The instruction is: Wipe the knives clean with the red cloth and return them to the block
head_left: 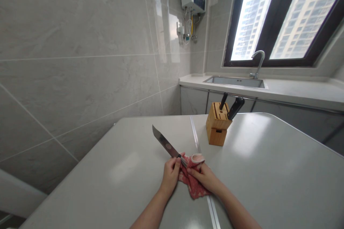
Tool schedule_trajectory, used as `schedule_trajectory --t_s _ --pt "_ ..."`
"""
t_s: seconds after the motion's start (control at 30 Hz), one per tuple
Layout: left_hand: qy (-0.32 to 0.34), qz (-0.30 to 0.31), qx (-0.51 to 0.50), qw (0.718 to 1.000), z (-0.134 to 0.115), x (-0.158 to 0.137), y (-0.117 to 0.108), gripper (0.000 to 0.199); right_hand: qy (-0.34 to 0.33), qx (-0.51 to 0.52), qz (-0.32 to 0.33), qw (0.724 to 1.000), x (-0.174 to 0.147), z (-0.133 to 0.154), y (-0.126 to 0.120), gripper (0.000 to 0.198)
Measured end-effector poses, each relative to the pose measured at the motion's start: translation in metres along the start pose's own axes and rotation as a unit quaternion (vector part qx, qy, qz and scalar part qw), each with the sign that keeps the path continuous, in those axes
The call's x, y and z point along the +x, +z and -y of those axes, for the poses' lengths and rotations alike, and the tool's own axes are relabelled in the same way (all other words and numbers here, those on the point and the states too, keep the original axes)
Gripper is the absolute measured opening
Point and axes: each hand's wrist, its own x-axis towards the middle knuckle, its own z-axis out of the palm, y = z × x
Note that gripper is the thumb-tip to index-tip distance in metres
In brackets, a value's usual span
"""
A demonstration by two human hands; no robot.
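A knife (166,143) with a long steel blade is held above the table, its tip pointing up and to the left, away from me. My left hand (171,173) is closed on the knife where blade and handle meet. A red and white cloth (195,185) wraps round the handle and hangs below it. Gripping that cloth against the handle is my right hand (202,176), its fingers closed. Most of the handle is hidden by the cloth and the fingers.
A wooden knife block (218,125) with two black-handled tools stands at the table's far side. The grey-white table (129,193) has a metal seam running through it. Behind are a counter with a sink (236,81), a tap (259,62), and a tiled wall at left.
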Motion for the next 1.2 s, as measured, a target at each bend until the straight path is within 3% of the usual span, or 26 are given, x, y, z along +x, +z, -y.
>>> schedule_trajectory --t_s 0.6,1.0,1.2 --pt "-0.030 -0.018 -0.038 0.999 0.003 0.002 0.001 0.042 -0.029 0.004 0.002 1.000 0.003 -0.005 0.000 0.043" --pt "-0.063 -0.080 -0.061 0.993 0.011 0.001 0.002 0.045 0.035 -0.058 -0.040 0.997 -0.002 0.006 0.001 0.045" --pt "-0.079 -0.108 -0.114 0.984 0.007 0.001 0.001 0.047 0.027 -0.052 -0.048 0.997 -0.002 0.004 0.001 0.045"
